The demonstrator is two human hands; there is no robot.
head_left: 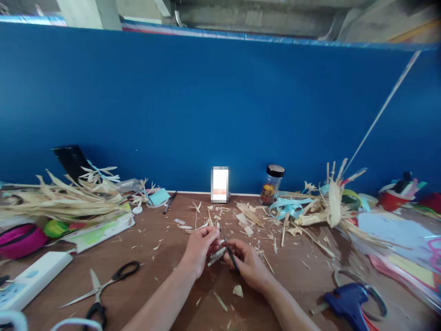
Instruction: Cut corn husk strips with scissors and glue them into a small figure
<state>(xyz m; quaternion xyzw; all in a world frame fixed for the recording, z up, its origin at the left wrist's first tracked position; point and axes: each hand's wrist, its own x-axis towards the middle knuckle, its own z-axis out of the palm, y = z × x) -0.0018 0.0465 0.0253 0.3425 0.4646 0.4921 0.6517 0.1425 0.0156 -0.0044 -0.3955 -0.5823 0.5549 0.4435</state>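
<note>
My left hand [202, 248] is closed in a pinch, with a small pale piece of dried husk [218, 225] at its fingertips. Closed around the dark handles of a pair of scissors [233, 258], my right hand [248, 264] points the blades up and left towards the pinched piece. Whether the blades touch it I cannot tell. A pale strip [216, 256] shows between the two hands, partly hidden by the fingers. Husk scraps [250, 214] are scattered over the brown table [165, 285] around them.
Black-handled scissors [98, 289] lie spread at left, by a white power strip [32, 280]. Dried husks [62, 202] are heaped behind. A lidded jar [269, 186], light blue ribbon [291, 208] and husk bundle [332, 202] stand right; a blue glue gun [347, 299] lies nearer.
</note>
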